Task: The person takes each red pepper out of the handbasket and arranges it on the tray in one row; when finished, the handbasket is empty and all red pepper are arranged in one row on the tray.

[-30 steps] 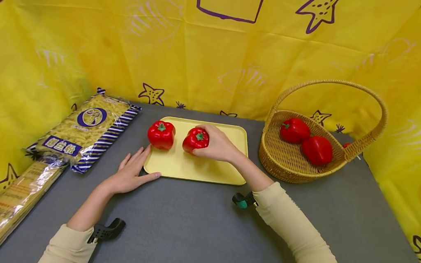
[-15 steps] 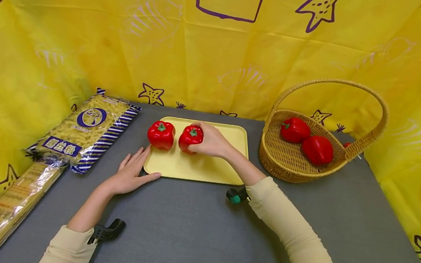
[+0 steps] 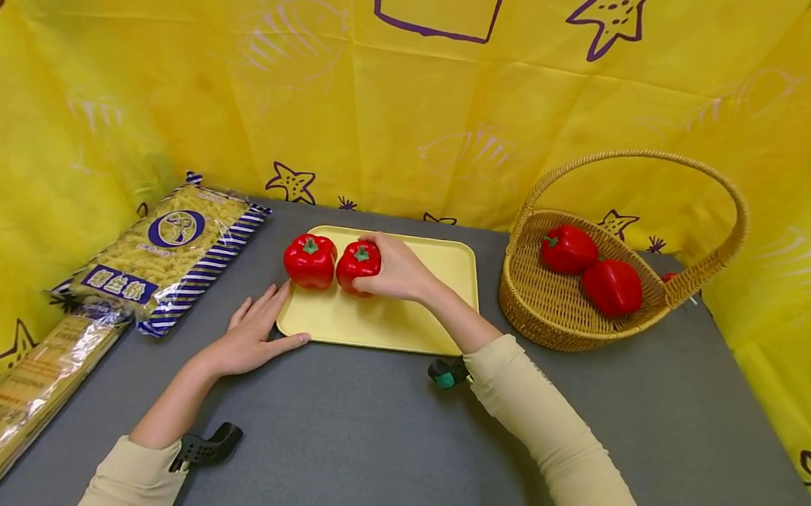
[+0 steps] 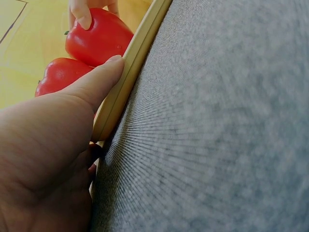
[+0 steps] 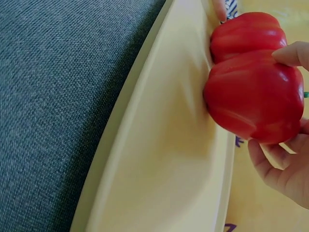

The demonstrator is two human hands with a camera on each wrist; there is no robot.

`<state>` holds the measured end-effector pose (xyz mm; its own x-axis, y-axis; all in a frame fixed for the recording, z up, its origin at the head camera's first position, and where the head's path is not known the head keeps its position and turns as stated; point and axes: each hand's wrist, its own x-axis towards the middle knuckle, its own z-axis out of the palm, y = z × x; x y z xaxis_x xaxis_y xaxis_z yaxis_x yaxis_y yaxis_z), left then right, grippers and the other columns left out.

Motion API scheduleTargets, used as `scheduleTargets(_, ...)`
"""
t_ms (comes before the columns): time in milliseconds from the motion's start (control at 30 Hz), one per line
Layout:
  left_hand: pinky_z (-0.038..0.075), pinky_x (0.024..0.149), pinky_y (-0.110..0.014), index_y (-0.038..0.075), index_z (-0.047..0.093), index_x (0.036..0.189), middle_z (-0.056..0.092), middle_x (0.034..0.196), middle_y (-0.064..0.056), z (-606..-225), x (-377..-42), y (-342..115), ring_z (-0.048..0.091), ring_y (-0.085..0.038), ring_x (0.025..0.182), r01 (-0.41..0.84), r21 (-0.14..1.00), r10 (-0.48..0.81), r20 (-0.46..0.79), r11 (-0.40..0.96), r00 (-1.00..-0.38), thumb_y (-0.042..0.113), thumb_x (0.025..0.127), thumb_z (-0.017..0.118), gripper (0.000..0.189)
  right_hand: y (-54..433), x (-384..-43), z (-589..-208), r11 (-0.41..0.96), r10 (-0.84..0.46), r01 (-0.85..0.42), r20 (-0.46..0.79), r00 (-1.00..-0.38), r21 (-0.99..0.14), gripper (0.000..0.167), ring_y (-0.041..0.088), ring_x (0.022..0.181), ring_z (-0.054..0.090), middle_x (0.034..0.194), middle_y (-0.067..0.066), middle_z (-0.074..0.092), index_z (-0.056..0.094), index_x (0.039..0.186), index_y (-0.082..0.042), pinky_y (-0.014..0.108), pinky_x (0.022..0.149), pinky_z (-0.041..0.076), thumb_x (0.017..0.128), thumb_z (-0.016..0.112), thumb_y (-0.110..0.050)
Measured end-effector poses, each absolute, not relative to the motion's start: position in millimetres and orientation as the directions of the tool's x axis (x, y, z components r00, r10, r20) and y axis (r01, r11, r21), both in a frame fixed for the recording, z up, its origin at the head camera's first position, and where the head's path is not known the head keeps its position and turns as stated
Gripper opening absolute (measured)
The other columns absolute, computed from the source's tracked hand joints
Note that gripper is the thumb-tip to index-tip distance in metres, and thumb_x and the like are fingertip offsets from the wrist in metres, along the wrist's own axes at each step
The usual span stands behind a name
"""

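Observation:
In the head view, my right hand point(image 3: 397, 268) grips a red bell pepper point(image 3: 358, 265) with a green stem, thumb on the near side and fingers behind. That pepper stands on the yellow tray point(image 3: 371, 326), right beside a second red bell pepper point(image 3: 309, 260) at the tray's left end. The right wrist view shows the held pepper point(image 5: 256, 96) between thumb and fingers, against the other pepper point(image 5: 248, 36). My left hand point(image 3: 248, 340) lies at the tray's left front corner, fingers extended along the left side. Its thumb rests on the front rim point(image 4: 130, 72) in the left wrist view.
A wicker basket point(image 3: 550, 328) with a tall handle stands at the right, holding two red bell peppers point(image 3: 610, 288). Something red point(image 3: 669, 278) shows partly behind it. A bag of pasta point(image 3: 163, 242) and a long noodle pack point(image 3: 30, 390) lie at the left.
My right hand has moved left with its bell pepper, closing the gap to the other pepper on the tray. The left hand has stayed at the tray's corner.

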<state>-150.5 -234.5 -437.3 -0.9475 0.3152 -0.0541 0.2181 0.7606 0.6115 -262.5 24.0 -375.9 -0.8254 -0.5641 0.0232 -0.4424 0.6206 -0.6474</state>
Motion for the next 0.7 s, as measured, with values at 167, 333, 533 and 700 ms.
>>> scheduleTargets(167,-0.004,0.111,-0.061,0.007,0.006,0.157,0.008,0.163,-0.013,-437.1,-150.1,-234.3,0.002,-0.038,0.147,0.216,0.611,0.313,-0.055,0.761,-0.948,0.048,0.095,0.058,0.092,21.5,-261.0,-377.7,0.611,-0.565,-0.44,0.028,-0.825,-0.658,0.071,0.019,0.113,0.052,0.127,0.006,0.056,0.045,0.138,-0.006,0.033,0.092,0.048,0.079,0.075,-0.03)
scheduleTargets(333,-0.004,0.111,-0.061,0.006,0.007,0.157,0.008,0.162,-0.014,-437.0,-150.0,-233.9,0.002,-0.038,0.147,0.214,0.608,0.311,-0.056,0.764,-0.949,0.048,0.095,0.059,0.092,20.3,-259.1,-379.4,0.604,-0.57,-0.446,0.033,-0.821,-0.66,0.076,0.019,0.116,0.051,0.13,0.007,0.054,0.043,0.141,-0.007,0.034,0.093,0.048,0.078,0.077,-0.033)
scheduleTargets(533,-0.004,0.111,-0.061,0.006,0.006,0.157,0.008,0.162,-0.014,-436.7,-150.4,-233.8,0.002,-0.038,0.147,0.214,0.607,0.311,-0.057,0.765,-0.949,0.049,0.095,0.058,0.092,19.9,-259.3,-380.6,0.598,-0.576,-0.457,0.044,-0.816,-0.658,0.086,0.021,0.121,0.049,0.136,0.008,0.05,0.037,0.147,-0.006,0.035,0.096,0.047,0.077,0.078,-0.035)
scheduleTargets(700,-0.005,0.11,-0.061,0.006,0.006,0.157,0.008,0.162,-0.014,-436.6,-150.5,-234.1,0.002,-0.039,0.147,0.213,0.611,0.314,-0.061,0.763,-0.948,0.048,0.095,0.058,0.091,22.5,-257.8,-379.2,0.603,-0.57,-0.451,0.04,-0.821,-0.657,0.089,0.021,0.123,0.048,0.138,0.007,0.048,0.035,0.148,-0.006,0.037,0.095,0.048,0.076,0.079,-0.037)
